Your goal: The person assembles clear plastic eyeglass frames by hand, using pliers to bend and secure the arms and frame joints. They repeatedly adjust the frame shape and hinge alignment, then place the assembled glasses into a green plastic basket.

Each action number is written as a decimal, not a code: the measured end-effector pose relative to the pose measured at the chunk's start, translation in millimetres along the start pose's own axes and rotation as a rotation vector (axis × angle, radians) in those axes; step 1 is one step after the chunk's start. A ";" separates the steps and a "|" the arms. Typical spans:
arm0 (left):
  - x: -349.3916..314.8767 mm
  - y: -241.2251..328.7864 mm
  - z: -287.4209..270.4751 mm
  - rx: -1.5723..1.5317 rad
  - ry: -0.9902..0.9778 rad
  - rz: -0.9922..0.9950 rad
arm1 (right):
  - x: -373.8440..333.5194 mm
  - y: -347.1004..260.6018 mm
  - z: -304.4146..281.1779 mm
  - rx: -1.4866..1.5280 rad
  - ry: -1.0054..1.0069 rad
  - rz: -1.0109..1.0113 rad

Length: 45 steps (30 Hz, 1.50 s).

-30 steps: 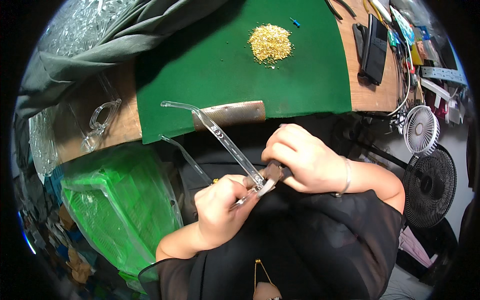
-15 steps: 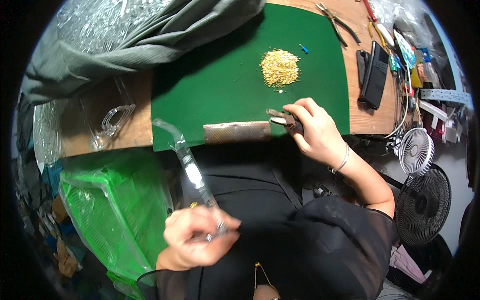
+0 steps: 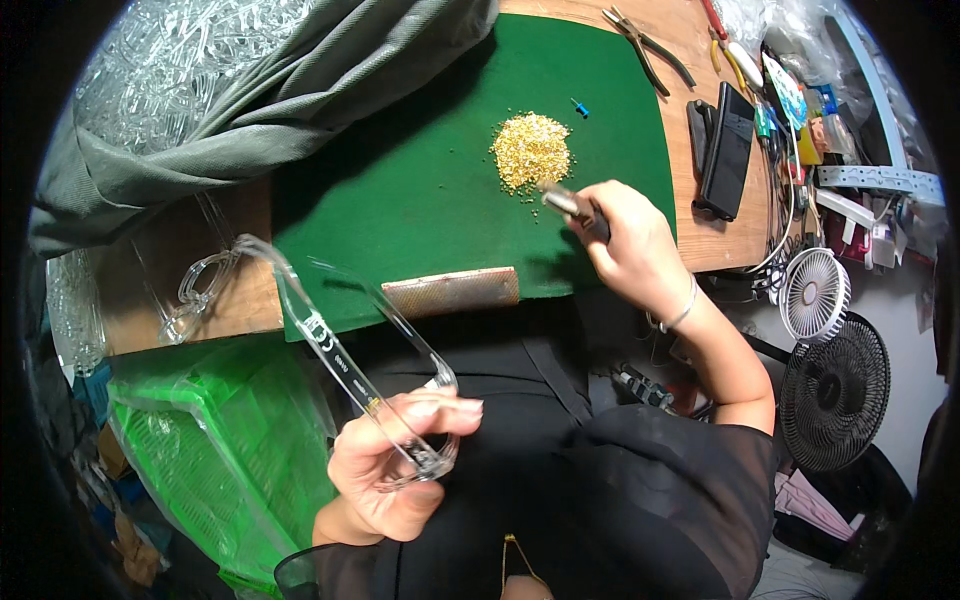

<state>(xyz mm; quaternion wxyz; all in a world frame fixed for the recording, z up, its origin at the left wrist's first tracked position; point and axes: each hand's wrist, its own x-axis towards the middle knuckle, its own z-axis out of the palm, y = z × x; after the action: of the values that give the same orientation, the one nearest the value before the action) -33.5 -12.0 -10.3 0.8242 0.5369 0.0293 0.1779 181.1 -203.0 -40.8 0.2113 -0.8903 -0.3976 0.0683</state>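
Note:
My left hand [image 3: 375,490] is closed around the front of a clear plastic glasses frame [image 3: 335,350], held above my lap. Its two temples point away toward the bench, one with small printing along it. My right hand [image 3: 640,250] grips a pair of pliers [image 3: 570,203]; the tips are at the near edge of a pile of tiny gold-coloured metal pieces [image 3: 530,150]. Whether the jaws hold a piece is too small to tell. The pile lies on a green mat [image 3: 390,210], with a blue pushpin [image 3: 580,107] just beyond it.
Another clear frame [image 3: 190,295] lies on the wood at left. Grey cloth [image 3: 300,110] partly covers a heap of clear plastic parts [image 3: 170,80]. Spare pliers [image 3: 650,50] and a black phone [image 3: 727,150] sit at right. A textured metal block [image 3: 450,292] lies at the mat's near edge.
My right hand has moved the pliers away from me, up to the gold pile. In my left hand the glasses frame has turned, and both temples now show spread apart.

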 end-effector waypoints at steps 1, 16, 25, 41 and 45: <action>4.9 -3.5 -0.5 0.061 -0.034 0.055 | 6.8 -0.1 3.0 0.040 0.037 0.033; 17.3 -14.6 2.6 0.189 -0.058 0.040 | 12.2 5.1 34.0 0.027 0.040 -0.015; 21.9 -5.3 9.6 0.478 -0.141 -0.021 | 2.1 -14.6 21.7 0.295 0.075 0.015; 8.4 -3.6 24.9 0.419 -0.063 0.025 | -17.9 -84.4 -17.1 0.889 0.017 -0.470; 7.2 -2.1 24.5 0.420 -0.072 0.023 | -20.4 -83.4 -16.6 0.872 0.022 -0.508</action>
<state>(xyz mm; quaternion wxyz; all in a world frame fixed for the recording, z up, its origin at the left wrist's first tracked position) -20.3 -31.8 -0.8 0.6928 0.7030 0.0302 0.1580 115.5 -173.8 9.1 0.5777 -0.5949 -0.5340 0.1650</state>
